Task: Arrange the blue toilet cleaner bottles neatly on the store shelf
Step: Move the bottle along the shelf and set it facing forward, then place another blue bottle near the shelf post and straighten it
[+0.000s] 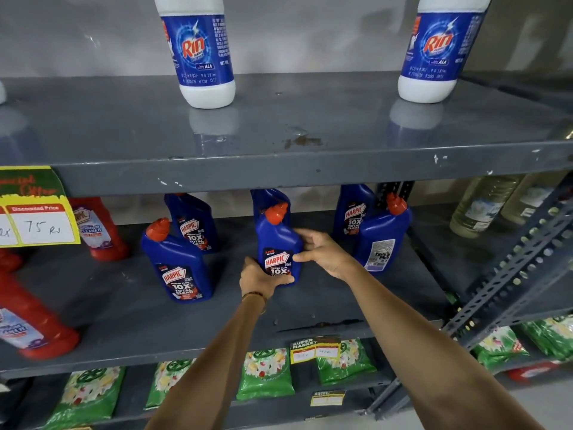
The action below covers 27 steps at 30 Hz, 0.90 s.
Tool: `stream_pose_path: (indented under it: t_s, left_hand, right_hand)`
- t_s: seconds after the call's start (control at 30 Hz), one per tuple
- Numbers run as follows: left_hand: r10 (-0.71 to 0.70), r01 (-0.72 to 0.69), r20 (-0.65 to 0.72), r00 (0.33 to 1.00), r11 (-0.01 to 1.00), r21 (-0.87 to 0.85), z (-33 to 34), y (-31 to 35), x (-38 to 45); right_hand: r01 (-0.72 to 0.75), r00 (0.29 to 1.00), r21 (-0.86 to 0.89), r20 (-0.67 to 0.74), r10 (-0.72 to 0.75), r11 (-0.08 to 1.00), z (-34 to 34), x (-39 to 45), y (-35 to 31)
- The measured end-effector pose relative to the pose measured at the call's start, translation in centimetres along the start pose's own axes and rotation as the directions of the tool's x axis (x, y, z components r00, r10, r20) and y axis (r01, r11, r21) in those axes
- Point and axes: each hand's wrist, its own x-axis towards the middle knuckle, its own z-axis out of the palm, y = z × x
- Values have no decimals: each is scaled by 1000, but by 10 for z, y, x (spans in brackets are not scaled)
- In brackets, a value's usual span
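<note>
Several blue toilet cleaner bottles with red caps stand on the grey middle shelf (124, 311). Both hands hold the centre bottle (277, 240) upright, label facing me: my left hand (259, 279) grips its lower left, my right hand (319, 251) wraps its right side. Another blue bottle (269, 200) stands right behind it. A front-left bottle (178, 265) has one behind it (193, 223). At the right, a bottle (383, 237) shows its back label, with another (353, 212) behind it.
Red bathroom cleaner bottles (99, 228) stand and lie at the left, beside a yellow price tag (37, 218). Two white-and-blue Rin bottles (201, 54) stand on the upper shelf. Green packets (265, 373) fill the lower shelf. A slotted metal brace (508, 274) crosses at the right.
</note>
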Motion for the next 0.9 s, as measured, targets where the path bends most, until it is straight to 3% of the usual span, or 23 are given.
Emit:
stream_pose_path:
  t_s: [0.27,0.5,0.73,0.9]
  left_hand:
    - [-27,28,11,1000,1000,-12,4,-5,-5]
    - [-72,71,61,996,997,9,-1,-12,-15]
    - [-66,66,23,998,998,-21,11,-18,-44]
    - [-26,27,57,998,1000,-1,41,-10,-60]
  right_hand:
    - [-23,998,-15,-55,22,1000,4,-2,5]
    - [-42,945,-58,-326,20,997,3,-21,16]
    - [-105,757,-22,-650,66,994,-13,-63,39]
    - [-156,557,3,-826,90,988,-39,-87,49]
